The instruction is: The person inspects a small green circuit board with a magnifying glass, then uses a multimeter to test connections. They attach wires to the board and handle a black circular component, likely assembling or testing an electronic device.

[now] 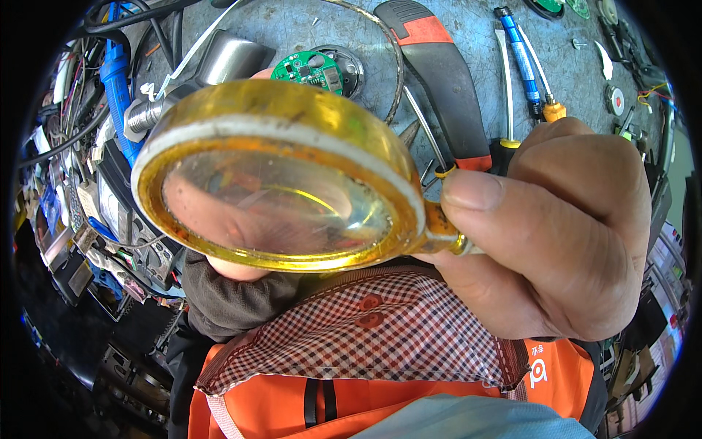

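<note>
A magnifying glass (292, 113) with a yellow, see-through rim fills the middle of the view, tilted. My right hand (563, 219) pinches its short handle between thumb and fingers. My left hand (235, 269), in a dark sleeve, is behind the lens; some of its skin shows blurred through the glass. Its fingers are mostly hidden, so I cannot see its grip. A bit of fingertip shows beside a round green circuit board (296, 67), just beyond the rim. A round metal housing (354, 73) sits behind the board. Left of them lies a shiny metal cylinder (232, 58).
On the grey-blue bench (453, 18) lie a black-and-red tool handle (446, 84), a screwdriver (506, 88) and a blue pen-like tool (523, 69). A threaded metal fitting (145, 115) is left of the lens. Cables and loose parts crowd the left side.
</note>
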`<state>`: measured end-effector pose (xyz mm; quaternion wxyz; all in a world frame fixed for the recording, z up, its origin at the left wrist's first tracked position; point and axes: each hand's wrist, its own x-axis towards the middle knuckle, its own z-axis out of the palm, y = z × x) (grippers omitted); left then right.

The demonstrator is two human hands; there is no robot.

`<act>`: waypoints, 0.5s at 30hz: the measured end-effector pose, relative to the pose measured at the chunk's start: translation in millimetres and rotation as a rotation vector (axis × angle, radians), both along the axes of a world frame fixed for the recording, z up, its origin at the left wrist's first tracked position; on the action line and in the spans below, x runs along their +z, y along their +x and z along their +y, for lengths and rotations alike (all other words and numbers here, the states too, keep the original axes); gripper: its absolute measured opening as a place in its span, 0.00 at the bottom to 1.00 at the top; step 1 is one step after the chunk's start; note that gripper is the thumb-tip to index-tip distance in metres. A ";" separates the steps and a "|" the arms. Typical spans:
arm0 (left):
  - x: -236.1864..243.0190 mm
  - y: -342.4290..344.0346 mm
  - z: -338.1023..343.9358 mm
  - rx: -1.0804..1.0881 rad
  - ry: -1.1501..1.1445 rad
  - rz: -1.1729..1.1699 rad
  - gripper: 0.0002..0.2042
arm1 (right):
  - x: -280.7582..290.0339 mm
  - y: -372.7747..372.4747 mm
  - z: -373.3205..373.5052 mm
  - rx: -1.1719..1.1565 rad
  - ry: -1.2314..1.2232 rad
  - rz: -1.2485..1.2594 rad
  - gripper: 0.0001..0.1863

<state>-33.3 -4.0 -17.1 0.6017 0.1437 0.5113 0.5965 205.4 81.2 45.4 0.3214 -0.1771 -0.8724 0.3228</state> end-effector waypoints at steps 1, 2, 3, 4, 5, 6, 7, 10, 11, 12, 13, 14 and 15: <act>0.4 0.6 -0.5 0.003 -0.004 -0.016 0.20 | -0.7 -0.1 0.2 0.001 0.006 0.004 0.31; -1.5 -0.5 -2.2 0.007 0.003 -0.022 0.20 | -1.6 -0.2 0.4 0.002 0.012 0.007 0.31; -0.5 0.5 -2.9 0.024 -0.013 -0.061 0.20 | -1.7 -0.2 0.2 0.003 0.014 0.007 0.31; 0.7 1.5 -2.6 0.040 -0.029 -0.101 0.20 | -1.6 -0.1 0.2 0.001 0.015 0.006 0.31; 3.5 2.5 -0.8 0.068 -0.058 -0.199 0.20 | -0.8 0.1 -0.2 -0.002 0.011 0.003 0.31; 3.6 2.5 -0.7 0.068 -0.059 -0.198 0.20 | -0.3 0.1 -0.6 -0.004 0.008 0.001 0.31; 4.0 2.6 0.0 0.068 -0.061 -0.196 0.20 | 0.3 0.2 -0.5 -0.007 0.005 -0.001 0.31; 0.7 1.7 -1.7 0.019 -0.011 0.005 0.20 | 0.9 -0.3 -0.5 -0.010 0.001 0.003 0.30; 0.9 2.0 -2.6 0.024 -0.012 0.005 0.20 | 0.3 -1.1 -0.4 -0.008 0.003 0.010 0.30; 1.3 2.8 -3.4 0.037 -0.017 0.012 0.20 | 0.0 -1.8 -0.4 -0.005 0.003 0.017 0.29; 1.7 3.4 -3.6 0.047 -0.021 0.018 0.20 | -0.1 -2.3 -0.7 -0.005 0.005 0.023 0.29; 2.3 5.1 -3.7 0.065 -0.029 0.032 0.20 | -0.1 -2.7 -1.0 -0.004 0.004 0.028 0.29; 3.4 4.6 -3.7 0.062 -0.048 0.039 0.20 | -0.1 -3.1 -1.2 -0.002 0.004 0.035 0.28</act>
